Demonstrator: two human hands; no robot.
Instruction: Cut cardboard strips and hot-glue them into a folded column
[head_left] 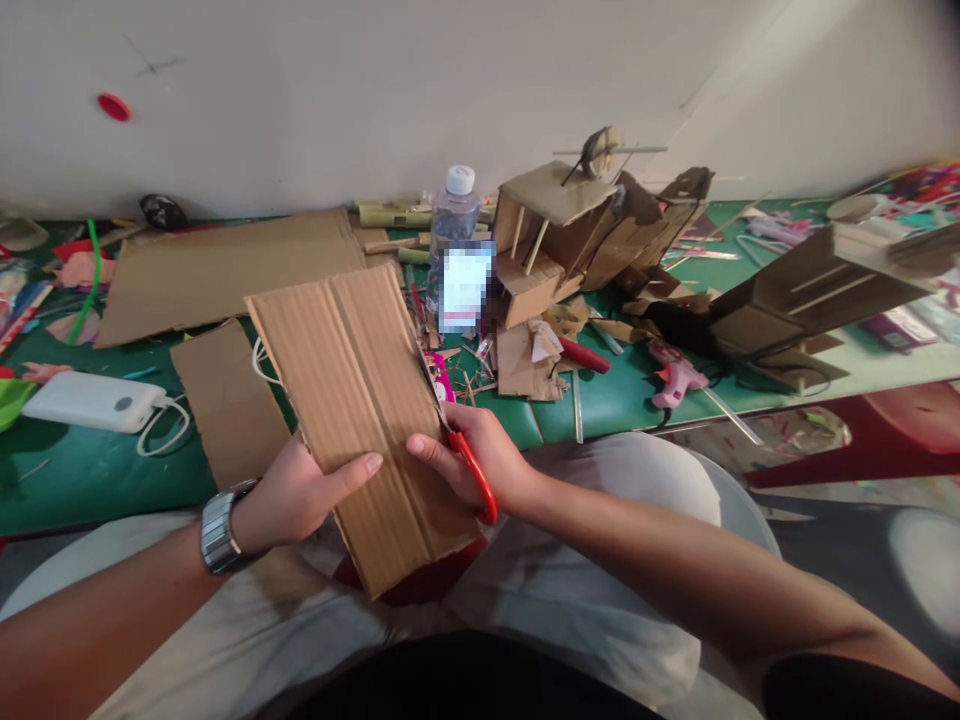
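A creased, rectangular piece of cardboard (352, 380) is held tilted above my lap. My left hand (300, 490) grips its left edge, thumb flat on the face and fingers hidden behind. At the right edge, my right hand (487, 460) is closed around red-handled scissors (478, 480), its thumb also resting against the cardboard. The scissor blades lie along the right edge of the piece; whether they are cutting into it I cannot tell.
On the green table (67, 490) lie flat cardboard sheets (232, 265) and a white power bank (97, 400) with a cable. A plastic bottle (454, 215), a lit phone (465, 285), cardboard structures (555, 190) and a pink glue gun (675, 375) stand or lie farther right among scraps.
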